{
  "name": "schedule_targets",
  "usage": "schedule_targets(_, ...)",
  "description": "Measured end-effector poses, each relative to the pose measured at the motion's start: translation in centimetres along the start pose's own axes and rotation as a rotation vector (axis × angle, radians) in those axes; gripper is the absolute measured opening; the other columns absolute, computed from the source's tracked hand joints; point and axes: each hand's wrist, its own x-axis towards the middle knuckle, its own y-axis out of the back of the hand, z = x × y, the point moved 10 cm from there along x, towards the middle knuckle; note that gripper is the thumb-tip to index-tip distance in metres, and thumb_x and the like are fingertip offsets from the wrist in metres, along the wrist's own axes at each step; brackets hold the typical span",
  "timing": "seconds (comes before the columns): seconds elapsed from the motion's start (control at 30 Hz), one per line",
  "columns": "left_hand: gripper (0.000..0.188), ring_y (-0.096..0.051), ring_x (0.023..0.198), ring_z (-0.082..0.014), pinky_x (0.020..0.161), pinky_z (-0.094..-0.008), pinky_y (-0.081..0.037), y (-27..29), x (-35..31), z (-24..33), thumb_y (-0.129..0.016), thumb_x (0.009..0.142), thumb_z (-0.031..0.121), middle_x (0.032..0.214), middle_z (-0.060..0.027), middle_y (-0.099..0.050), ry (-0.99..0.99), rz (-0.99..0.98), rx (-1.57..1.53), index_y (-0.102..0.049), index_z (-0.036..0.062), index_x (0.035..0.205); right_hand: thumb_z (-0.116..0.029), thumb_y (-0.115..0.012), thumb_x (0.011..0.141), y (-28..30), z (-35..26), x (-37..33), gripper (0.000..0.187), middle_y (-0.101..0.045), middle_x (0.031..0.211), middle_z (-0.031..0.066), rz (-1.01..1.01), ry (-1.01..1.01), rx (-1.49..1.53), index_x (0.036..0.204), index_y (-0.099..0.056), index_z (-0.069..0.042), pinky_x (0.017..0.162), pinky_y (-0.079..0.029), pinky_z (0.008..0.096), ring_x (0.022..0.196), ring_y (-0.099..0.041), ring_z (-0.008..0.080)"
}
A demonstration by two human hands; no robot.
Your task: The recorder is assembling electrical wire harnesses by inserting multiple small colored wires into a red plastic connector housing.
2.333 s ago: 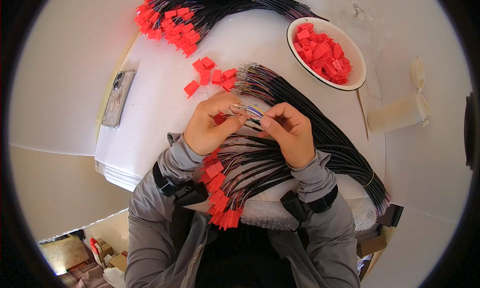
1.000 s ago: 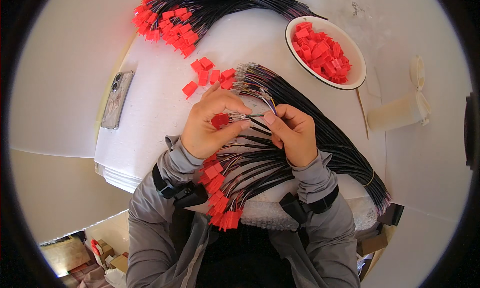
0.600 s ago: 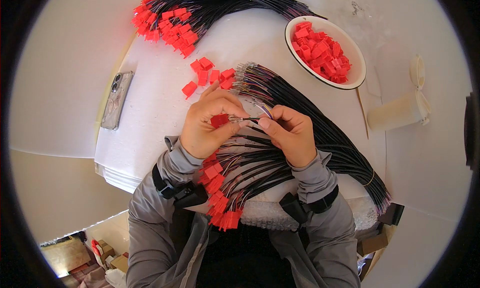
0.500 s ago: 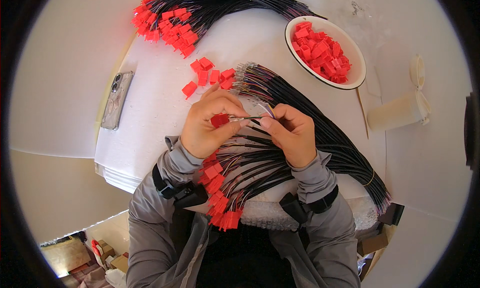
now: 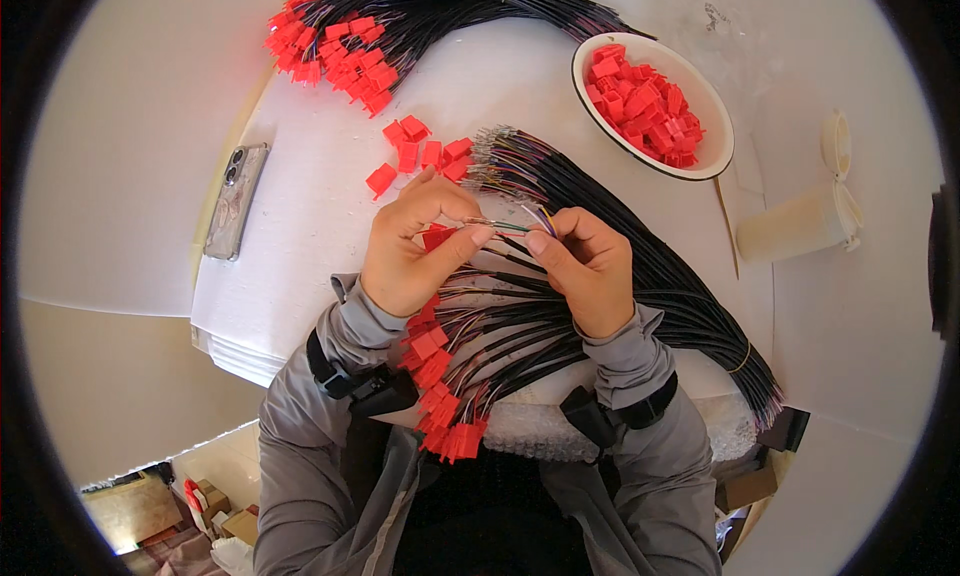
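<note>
My left hand [image 5: 405, 261] is closed, its thumb and forefinger together at the thin coloured wires [image 5: 512, 227]. A red plastic connector housing [image 5: 437, 237] shows between its fingers and palm, partly hidden. My right hand [image 5: 597, 284] pinches the same wires near the black cable they come from, with a white, a purple and a yellow strand standing up beside the thumb. Below the hands, several black cables fan out, their left ends in red connector housings [image 5: 430, 366]. Behind my right hand lies a thick bundle of black cables [image 5: 640, 231] with bare metal wire ends.
Loose red housings [image 5: 408, 156] lie beyond my left hand. A white bowl [image 5: 722, 141] of red housings stands at the far right, near a thin stick [image 5: 727, 221] and a cream lidded container [image 5: 795, 224]. Another cable bundle [image 5: 450, 16] lies farthest; a phone [image 5: 237, 201] is left.
My left thumb and forefinger have shifted slightly on the wires, and the red housing sits deeper in that hand. My right hand has hardly moved.
</note>
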Motion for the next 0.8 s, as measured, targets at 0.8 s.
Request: schedule_targets(0.8,0.009,-0.053,0.078,-0.0186,0.072,-0.0300,-0.042,7.8,0.1,-1.3,-0.059,0.078,0.007,0.084,-0.0077,-0.056,0.095,0.409,0.339,-0.055,0.0006,0.083,-0.007,-0.063,0.080,2.2,-1.1,-0.1,0.012,-0.061,0.074,0.0016,0.232,0.108,-0.028,0.085,-0.063,0.004,0.062,-0.042,0.0187,0.066,-0.051,0.0051)
